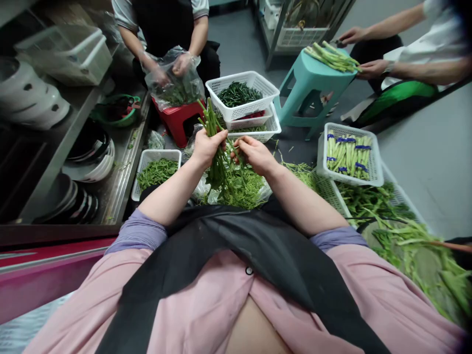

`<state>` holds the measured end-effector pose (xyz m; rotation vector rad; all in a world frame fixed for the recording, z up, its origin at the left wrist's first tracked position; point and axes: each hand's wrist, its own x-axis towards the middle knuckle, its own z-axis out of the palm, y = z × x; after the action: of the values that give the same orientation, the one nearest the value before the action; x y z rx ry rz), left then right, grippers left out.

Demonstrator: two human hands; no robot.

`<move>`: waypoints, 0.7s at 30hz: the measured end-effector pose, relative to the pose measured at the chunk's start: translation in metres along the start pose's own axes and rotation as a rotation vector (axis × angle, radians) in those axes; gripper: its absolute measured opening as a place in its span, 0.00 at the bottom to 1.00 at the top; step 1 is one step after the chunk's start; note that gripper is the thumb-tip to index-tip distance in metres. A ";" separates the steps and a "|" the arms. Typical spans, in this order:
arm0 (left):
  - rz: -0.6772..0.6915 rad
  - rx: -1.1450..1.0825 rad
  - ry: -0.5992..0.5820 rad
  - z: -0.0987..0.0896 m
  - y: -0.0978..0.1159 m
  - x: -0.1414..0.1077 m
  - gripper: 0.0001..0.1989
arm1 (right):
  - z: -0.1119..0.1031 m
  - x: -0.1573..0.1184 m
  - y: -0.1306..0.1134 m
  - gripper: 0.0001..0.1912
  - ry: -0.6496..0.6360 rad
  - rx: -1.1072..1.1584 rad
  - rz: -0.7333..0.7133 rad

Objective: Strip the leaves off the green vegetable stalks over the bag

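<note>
Left hand (205, 146) grip closed round greens (218, 166), right hand (256, 153) pinching thin stem (236, 151). Probably light, leaves (217, 183) bruisable (stems (210, 119) firmer): hold stems.

We see green in the stem bunch (218, 172), pink in our shirt (184, 314), black in our apron (221, 241), fine stripes on our violet left cuff (138, 231), a red stool (176, 120), a turquoise stool (309, 74) and pale green bundles (351, 155) with violet-blue bands (345, 140).

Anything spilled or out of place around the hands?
Yes: loose green trimmings lie strewn on the floor right of the right hand, scattered rather than gathered up. Smaller green scraps litter the steel shelf at left.
</note>
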<state>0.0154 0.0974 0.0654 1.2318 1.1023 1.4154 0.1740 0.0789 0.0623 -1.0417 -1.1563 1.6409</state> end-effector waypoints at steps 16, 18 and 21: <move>-0.093 -0.069 0.018 -0.004 0.004 0.007 0.17 | -0.001 -0.012 0.006 0.07 -0.052 0.108 0.126; -0.052 -0.033 -0.007 -0.002 0.008 0.001 0.17 | -0.013 -0.006 0.014 0.08 0.092 0.167 0.094; 0.043 0.029 -0.019 0.000 0.018 -0.006 0.17 | -0.039 0.002 0.024 0.11 0.442 0.279 0.133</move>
<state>0.0148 0.0888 0.0820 1.2944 1.0928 1.4212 0.2054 0.0858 0.0303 -1.2358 -0.5625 1.5148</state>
